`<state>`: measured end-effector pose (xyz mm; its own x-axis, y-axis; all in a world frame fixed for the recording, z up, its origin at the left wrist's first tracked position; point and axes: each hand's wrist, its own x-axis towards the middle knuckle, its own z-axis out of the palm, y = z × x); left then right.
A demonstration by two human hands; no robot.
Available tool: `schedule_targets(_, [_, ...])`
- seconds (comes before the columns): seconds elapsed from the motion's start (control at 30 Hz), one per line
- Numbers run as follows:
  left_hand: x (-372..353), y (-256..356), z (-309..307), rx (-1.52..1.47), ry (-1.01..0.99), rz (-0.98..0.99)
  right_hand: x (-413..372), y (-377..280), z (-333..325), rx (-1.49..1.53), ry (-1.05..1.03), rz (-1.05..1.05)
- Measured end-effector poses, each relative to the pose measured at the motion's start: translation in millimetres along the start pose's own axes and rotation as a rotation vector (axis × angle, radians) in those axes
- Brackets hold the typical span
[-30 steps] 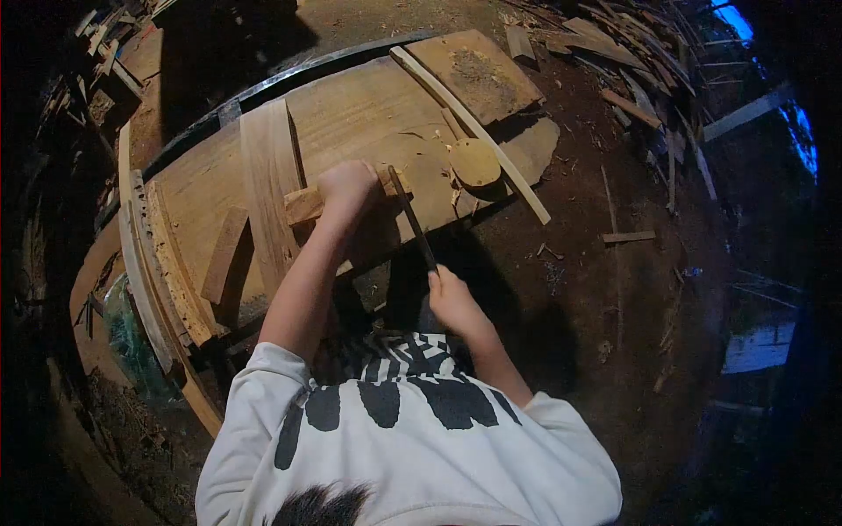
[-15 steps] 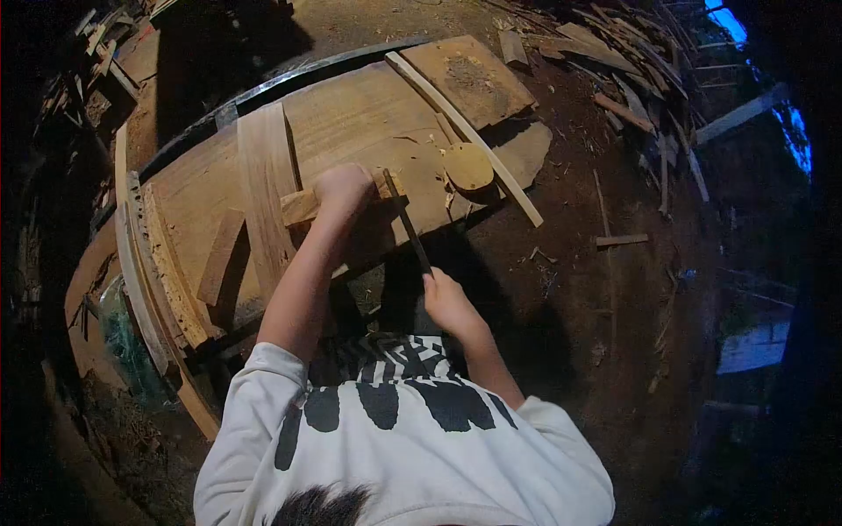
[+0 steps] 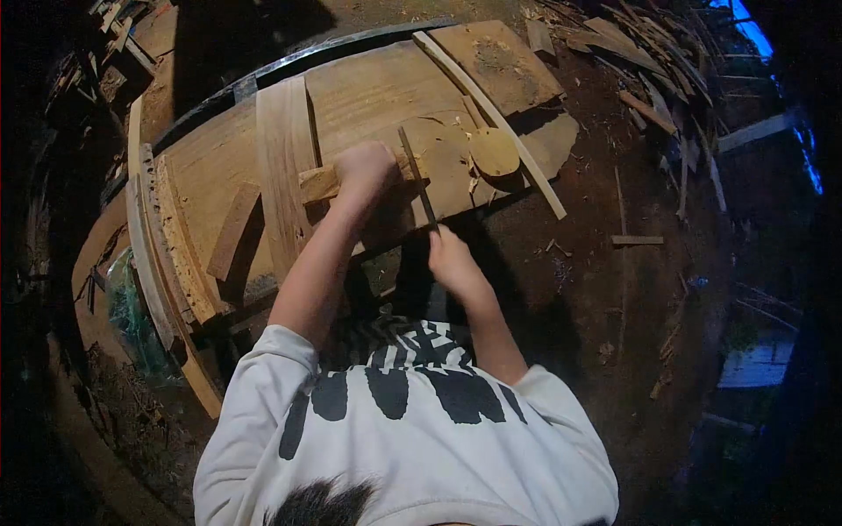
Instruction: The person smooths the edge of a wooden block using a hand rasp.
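My left hand [image 3: 367, 167] is closed over a short wooden block [image 3: 320, 184], pressing it down on the wide wooden board [image 3: 368, 83]. Close to the block's right end, a long, thin dark blade-like tool [image 3: 417, 175] crosses over it, its far tip reaching past the block. My right hand [image 3: 456, 261] grips the near end of this tool, just off the board's front edge. Fingers hide much of the block's middle. Right of the tool lies a rounded yellowish wooden piece [image 3: 495, 152].
A flat plank [image 3: 282, 158] crosses the board, with a smaller wood piece [image 3: 235, 230] left of it. A long thin strip [image 3: 517, 145] overhangs the front edge at right. Scrap wood [image 3: 645, 61] is piled at the upper right, and a green plastic bag [image 3: 130, 307] lies at left.
My right hand has pushed the blade-like tool forward across the block, so more of it extends beyond. The left hand keeps its hold on the block. The whole view has shifted slightly.
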<state>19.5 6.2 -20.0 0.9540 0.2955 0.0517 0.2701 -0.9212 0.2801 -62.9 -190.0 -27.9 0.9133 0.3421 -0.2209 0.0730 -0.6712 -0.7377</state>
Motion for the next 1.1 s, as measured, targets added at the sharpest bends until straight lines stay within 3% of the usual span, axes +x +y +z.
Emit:
schedule_targets(0.2, [3.2, -1.1, 4.6, 0.001, -0.057, -0.047, -43.0, 8.5, -5.5, 0.075, -0.053, 0.180])
schedule_targets(0.33, [4.3, 0.2, 2.5, -0.038, -0.086, -0.058, 17.5, -8.0, 3.1, 0.050, 0.055, -0.026])
schedule_targets(0.43, [2.3, 2.4, -4.3, 0.004, -0.087, -0.051, 50.7, -16.4, 9.2, 0.006, 0.026, -0.023])
schedule_targets(0.53, [1.3, 2.7, -6.4, 0.020, -0.126, -0.047, 32.6, -9.4, 9.8, 0.017, 0.012, 0.040])
schedule_targets(0.6, [4.8, -3.4, 1.8, 0.106, -0.109, 0.075, -4.0, -5.1, 5.2, 0.027, 0.017, 0.066])
schedule_targets(0.73, [10.8, -4.4, 11.8, 0.057, -0.061, 0.040, -48.2, 4.8, -3.6, 0.076, -0.029, 0.170])
schedule_targets(0.8, [12.4, -4.1, 8.2, 0.124, -0.201, 0.039, -38.0, 4.5, -0.9, 0.040, -0.034, 0.189])
schedule_targets(0.93, [5.4, 4.8, -9.2, 0.073, -0.218, -0.040, 23.7, -10.3, 5.4, -0.039, 0.031, 0.066])
schedule_targets(1.03, [4.6, 0.2, -6.4, 0.098, -0.220, 0.015, 53.1, -21.0, 4.1, -0.037, 0.013, -0.004])
schedule_targets(1.1, [9.3, -11.8, 14.4, 0.160, -0.094, 0.181, 39.5, -22.7, 3.1, -0.001, 0.010, 0.042])
